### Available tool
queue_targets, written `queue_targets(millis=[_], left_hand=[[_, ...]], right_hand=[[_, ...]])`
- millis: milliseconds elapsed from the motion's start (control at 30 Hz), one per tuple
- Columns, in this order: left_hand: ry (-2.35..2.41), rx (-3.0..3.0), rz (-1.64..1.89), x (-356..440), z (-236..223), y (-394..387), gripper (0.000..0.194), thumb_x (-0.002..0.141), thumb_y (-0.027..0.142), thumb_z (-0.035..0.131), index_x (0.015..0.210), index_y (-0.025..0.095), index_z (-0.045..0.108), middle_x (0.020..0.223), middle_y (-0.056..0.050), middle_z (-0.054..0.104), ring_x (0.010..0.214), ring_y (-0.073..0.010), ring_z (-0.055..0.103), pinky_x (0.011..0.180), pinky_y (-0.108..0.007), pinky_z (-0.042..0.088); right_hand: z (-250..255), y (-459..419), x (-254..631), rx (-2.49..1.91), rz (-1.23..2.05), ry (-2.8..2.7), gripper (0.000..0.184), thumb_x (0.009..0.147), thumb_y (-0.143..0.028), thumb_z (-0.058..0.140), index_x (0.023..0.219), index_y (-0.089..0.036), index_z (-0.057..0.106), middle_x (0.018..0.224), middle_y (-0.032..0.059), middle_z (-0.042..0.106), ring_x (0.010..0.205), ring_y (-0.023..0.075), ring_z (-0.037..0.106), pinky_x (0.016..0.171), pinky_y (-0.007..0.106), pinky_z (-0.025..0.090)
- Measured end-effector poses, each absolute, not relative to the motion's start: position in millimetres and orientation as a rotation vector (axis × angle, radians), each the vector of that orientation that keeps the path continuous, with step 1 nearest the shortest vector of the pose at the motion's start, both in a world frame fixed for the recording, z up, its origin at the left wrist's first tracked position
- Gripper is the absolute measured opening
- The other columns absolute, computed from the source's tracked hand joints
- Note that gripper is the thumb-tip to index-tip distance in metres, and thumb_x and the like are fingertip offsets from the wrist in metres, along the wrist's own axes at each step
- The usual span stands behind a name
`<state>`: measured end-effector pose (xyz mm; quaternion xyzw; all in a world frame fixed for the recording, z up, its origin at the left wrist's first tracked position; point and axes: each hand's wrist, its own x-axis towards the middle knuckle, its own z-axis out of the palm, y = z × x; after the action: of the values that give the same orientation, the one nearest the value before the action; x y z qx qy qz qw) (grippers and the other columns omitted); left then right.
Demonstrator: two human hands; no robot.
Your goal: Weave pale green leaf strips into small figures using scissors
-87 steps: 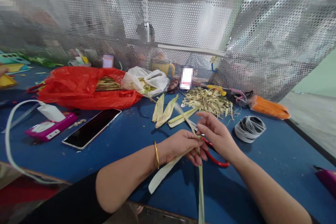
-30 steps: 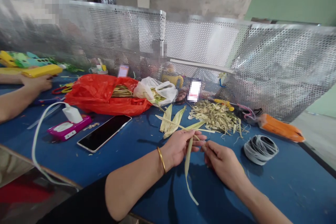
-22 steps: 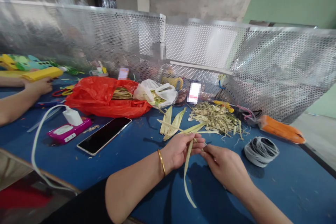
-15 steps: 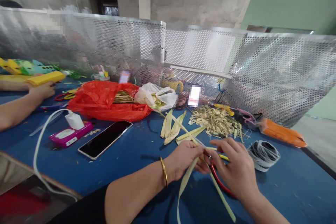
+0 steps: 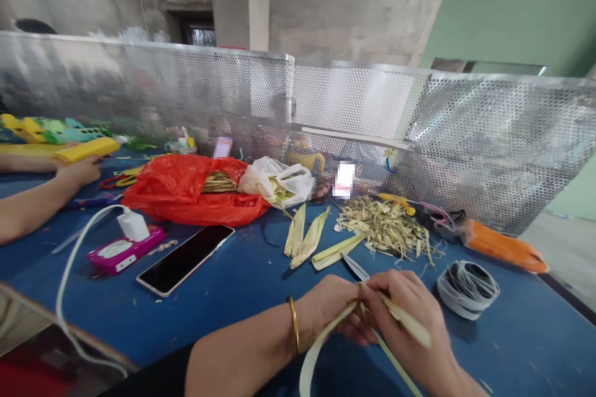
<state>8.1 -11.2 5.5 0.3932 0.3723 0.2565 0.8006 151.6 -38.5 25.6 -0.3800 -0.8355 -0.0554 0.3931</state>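
My left hand (image 5: 333, 310), with a gold bangle on the wrist, is closed on a pale green leaf strip (image 5: 313, 356) that curves down toward the lower edge. My right hand (image 5: 412, 329) meets it from the right, fingers pinched on another part of the strip (image 5: 410, 321). Scissor blades (image 5: 354, 267) poke out from behind my hands, flat on the blue table (image 5: 242, 273); their handles are hidden.
Loose leaf pieces (image 5: 305, 239) and a heap of trimmings (image 5: 384, 226) lie beyond my hands. A coil of white cord (image 5: 467, 280) is at right, a phone (image 5: 186, 257) and pink box (image 5: 123, 249) at left. Red bag (image 5: 186, 189), perforated metal screen (image 5: 372, 111). Another person's arm (image 5: 37, 201) is far left.
My hands have drawn nearer to me and closed together on the strip; the right hand now covers the red scissor handles. The camera has tilted up.
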Motion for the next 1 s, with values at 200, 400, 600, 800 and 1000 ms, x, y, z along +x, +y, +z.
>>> queue_targets(millis=[200, 400, 600, 800, 1000], left_hand=[[0.828, 0.500, 0.734, -5, 23, 0, 0.030, 0.093, 0.025, 0.044, 0.074, 0.010, 0.063, 0.056, -0.002, 0.060, 0.040, -0.0049, 0.052, 0.038, -0.013, 0.035], [0.771, 0.348, 0.841, -15, 25, 9, 0.015, 0.090, 0.020, 0.050, 0.085, 0.010, 0.061, 0.086, -0.009, 0.070, 0.064, -0.0111, 0.069, 0.038, -0.012, 0.042], [0.726, 0.325, 0.887, -16, 21, 10, 0.015, 0.089, 0.017, 0.050, 0.086, 0.008, 0.061, 0.080, -0.010, 0.069, 0.060, -0.0112, 0.067, 0.053, -0.016, 0.053], [0.693, 0.390, 0.908, -1, 11, 8, 0.015, 0.086, 0.019, 0.051, 0.074, 0.012, 0.058, 0.071, -0.007, 0.065, 0.058, -0.0107, 0.063, 0.058, -0.019, 0.051], [0.663, 0.532, 0.842, 4, 10, -3, 0.025, 0.088, 0.028, 0.051, 0.075, 0.011, 0.063, 0.064, -0.003, 0.061, 0.053, -0.0095, 0.055, 0.048, -0.018, 0.041]], right_hand=[[22, -46, 150, -0.701, -0.776, -2.312, 0.016, 0.089, -0.009, 0.048, 0.100, -0.013, 0.058, 0.081, 0.0079, 0.069, 0.069, 0.0189, 0.060, 0.067, 0.034, 0.038], [16, -43, 142, -0.753, -0.646, -2.426, 0.019, 0.093, -0.011, 0.040, 0.091, -0.016, 0.059, 0.070, 0.0050, 0.065, 0.063, 0.0168, 0.056, 0.063, 0.033, 0.036], [9, -40, 135, -0.887, -0.560, -2.453, 0.022, 0.094, -0.015, 0.041, 0.080, -0.017, 0.057, 0.068, 0.0030, 0.060, 0.061, 0.0167, 0.053, 0.065, 0.033, 0.037], [18, -54, 125, -0.771, -0.616, -2.450, 0.028, 0.095, -0.017, 0.040, 0.116, -0.014, 0.058, 0.092, 0.0090, 0.064, 0.084, 0.0217, 0.058, 0.085, 0.040, 0.042], [11, -48, 122, -0.786, -0.425, -2.469, 0.023, 0.094, -0.015, 0.040, 0.089, -0.019, 0.062, 0.081, 0.0043, 0.061, 0.082, 0.0200, 0.057, 0.095, 0.044, 0.040]])
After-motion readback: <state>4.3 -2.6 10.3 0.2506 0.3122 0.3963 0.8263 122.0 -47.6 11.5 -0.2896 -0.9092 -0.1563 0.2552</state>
